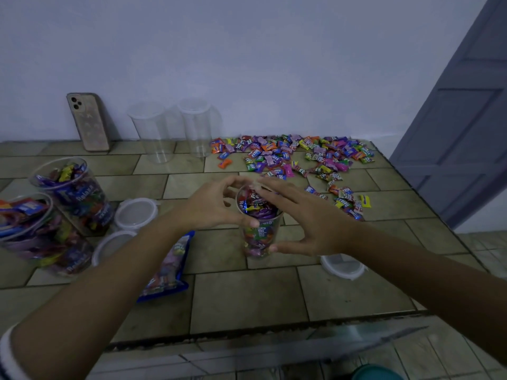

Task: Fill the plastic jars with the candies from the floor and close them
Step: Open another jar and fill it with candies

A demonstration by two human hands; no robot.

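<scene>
Grips the brim-full jar (259, 234) on the floor (247, 297) with left hand (208, 207) curled round its rim, lays right hand (310, 215) flat-fingered over the top, probably tamping the fill for the nearby lid (343, 267); leaves loose candies (288, 154) beyond.

1 head camera faces forward-down, near floor (247, 297).

"Relaxa" shows on the loose candies (290, 154) and on those inside the left jar (82, 196) and centre jar (260, 237).

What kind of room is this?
Probably a room in a home: a tan tiled floor, a grey panelled door, and a cased phone leaning on the plain pale wall.
</scene>
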